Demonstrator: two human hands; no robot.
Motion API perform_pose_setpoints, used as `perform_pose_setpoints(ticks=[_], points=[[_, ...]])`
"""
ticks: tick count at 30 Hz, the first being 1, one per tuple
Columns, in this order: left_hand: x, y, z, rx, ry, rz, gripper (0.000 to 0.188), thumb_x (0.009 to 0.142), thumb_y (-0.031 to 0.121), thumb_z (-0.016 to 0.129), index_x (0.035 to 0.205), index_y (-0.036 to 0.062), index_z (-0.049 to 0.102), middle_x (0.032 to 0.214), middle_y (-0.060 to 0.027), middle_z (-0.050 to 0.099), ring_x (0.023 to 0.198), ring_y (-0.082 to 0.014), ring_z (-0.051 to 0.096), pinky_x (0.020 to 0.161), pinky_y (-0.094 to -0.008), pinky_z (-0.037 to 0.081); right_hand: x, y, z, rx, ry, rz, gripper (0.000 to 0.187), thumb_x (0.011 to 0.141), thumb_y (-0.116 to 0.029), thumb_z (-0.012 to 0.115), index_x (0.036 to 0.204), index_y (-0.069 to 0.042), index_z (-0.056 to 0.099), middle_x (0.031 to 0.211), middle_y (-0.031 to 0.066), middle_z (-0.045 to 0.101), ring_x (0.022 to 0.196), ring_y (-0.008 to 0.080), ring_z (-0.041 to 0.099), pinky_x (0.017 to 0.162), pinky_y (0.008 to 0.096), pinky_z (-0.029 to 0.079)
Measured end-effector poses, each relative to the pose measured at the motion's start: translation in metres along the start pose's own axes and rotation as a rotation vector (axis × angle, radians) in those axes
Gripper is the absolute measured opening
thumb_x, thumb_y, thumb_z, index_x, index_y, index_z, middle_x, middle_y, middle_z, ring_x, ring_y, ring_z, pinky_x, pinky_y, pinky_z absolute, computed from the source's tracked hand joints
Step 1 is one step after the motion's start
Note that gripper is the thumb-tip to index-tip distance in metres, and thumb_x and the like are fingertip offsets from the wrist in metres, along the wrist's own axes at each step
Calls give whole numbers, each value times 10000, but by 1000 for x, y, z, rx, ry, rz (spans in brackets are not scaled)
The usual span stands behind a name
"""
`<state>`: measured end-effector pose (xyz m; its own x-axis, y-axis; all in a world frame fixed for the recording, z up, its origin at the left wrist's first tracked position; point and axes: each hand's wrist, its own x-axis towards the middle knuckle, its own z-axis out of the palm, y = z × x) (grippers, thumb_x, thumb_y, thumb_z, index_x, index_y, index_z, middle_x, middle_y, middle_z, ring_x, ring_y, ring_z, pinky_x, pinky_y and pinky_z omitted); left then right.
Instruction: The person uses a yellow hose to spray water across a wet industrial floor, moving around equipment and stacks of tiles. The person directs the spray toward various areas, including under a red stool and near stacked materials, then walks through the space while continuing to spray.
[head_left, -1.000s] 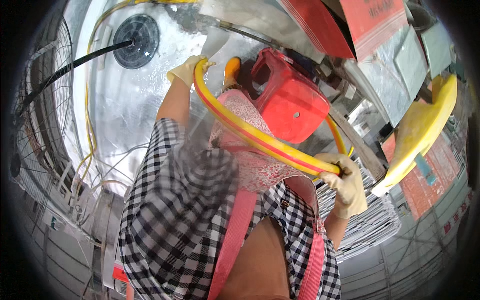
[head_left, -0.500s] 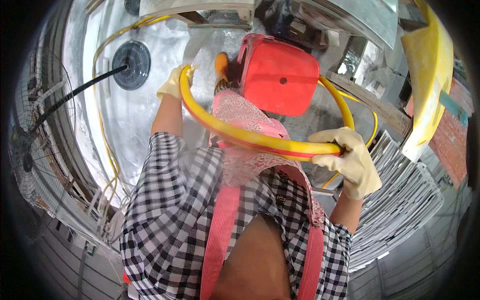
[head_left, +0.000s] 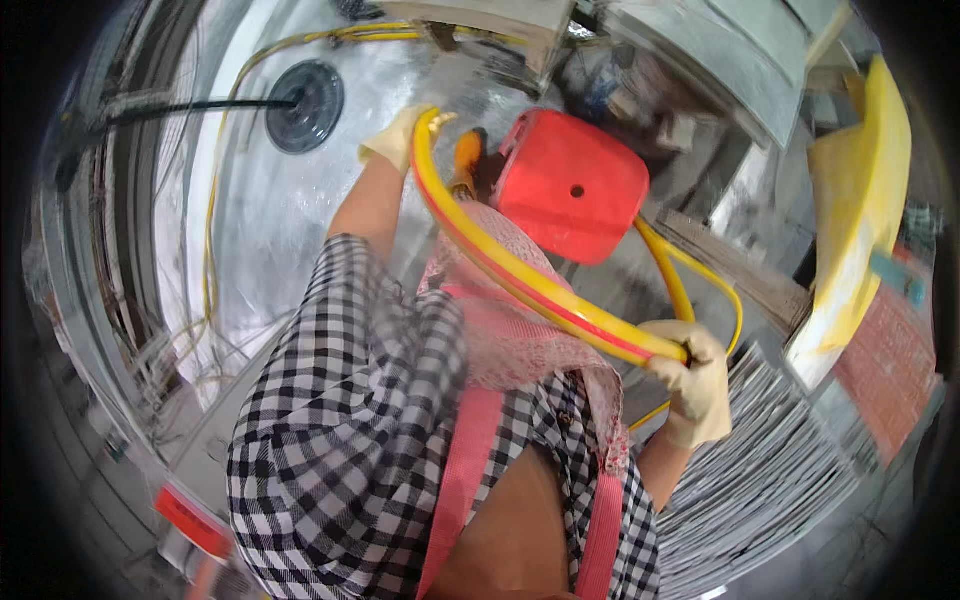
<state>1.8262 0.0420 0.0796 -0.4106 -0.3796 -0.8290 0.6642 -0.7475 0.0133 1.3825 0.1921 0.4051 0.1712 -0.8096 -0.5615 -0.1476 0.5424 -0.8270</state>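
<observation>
The thick yellow hose (head_left: 535, 283) was stretched in a bow across the front of the wearer's body, its upper end at the left hand (head_left: 393, 142) and its lower part at the right hand (head_left: 697, 388). The fingers of both hands were curled closed around it; the wide spacing of the two grips probably kept the stiff curve steady, raised off the floor (head_left: 280, 215). The pale gloves likely gave protection and a surer hold, and the pink apron (head_left: 500, 235) presumably shielded the checked shirt (head_left: 330, 400) behind the hose. Another thick yellow length (head_left: 668, 268) ran between the red stool (head_left: 570, 185) and the right hand; whether it joined the held one could not be told. The hose looked smooth, rubbery and round, with a red stripe along it. The stool seemed moulded plastic, with a round hole in its seat. The gloves were creased and matt, the apron finely patterned, the floor grey with a wet-looking sheen. A dark disc-shaped base (head_left: 306, 107) carried a thin pole (head_left: 215, 105), and thin, flat-edged sheets (head_left: 770, 490) lay closely ranked beyond the right hand.
</observation>
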Motion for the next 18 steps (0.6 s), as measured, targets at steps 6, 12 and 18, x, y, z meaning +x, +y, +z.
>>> perform_pose_setpoints(ticks=[6,12,18], points=[[-41,-25,-50,-22,387,381,347,961,240,468,1112,-68,525,821,-157,667,479,-165,529,409,-258,453,17,-10,12,-88,-27,42,305,738,-150,765,913,67,642,776,109,656,690,155,603,634,255,458],[-132,-84,-120,-116,606,496,302,939,254,510,1047,-17,586,878,-159,696,503,-180,571,438,-296,481,20,-46,27,-324,-234,102,362,783,-246,751,939,53,619,753,91,652,659,157,614,629,267,479],[-135,-190,-176,27,884,695,372,922,313,489,843,4,681,795,-122,704,657,-198,645,578,-330,489,5,-59,40,-488,-348,192,482,816,-413,726,965,33,618,738,85,647,651,149,571,634,288,459]])
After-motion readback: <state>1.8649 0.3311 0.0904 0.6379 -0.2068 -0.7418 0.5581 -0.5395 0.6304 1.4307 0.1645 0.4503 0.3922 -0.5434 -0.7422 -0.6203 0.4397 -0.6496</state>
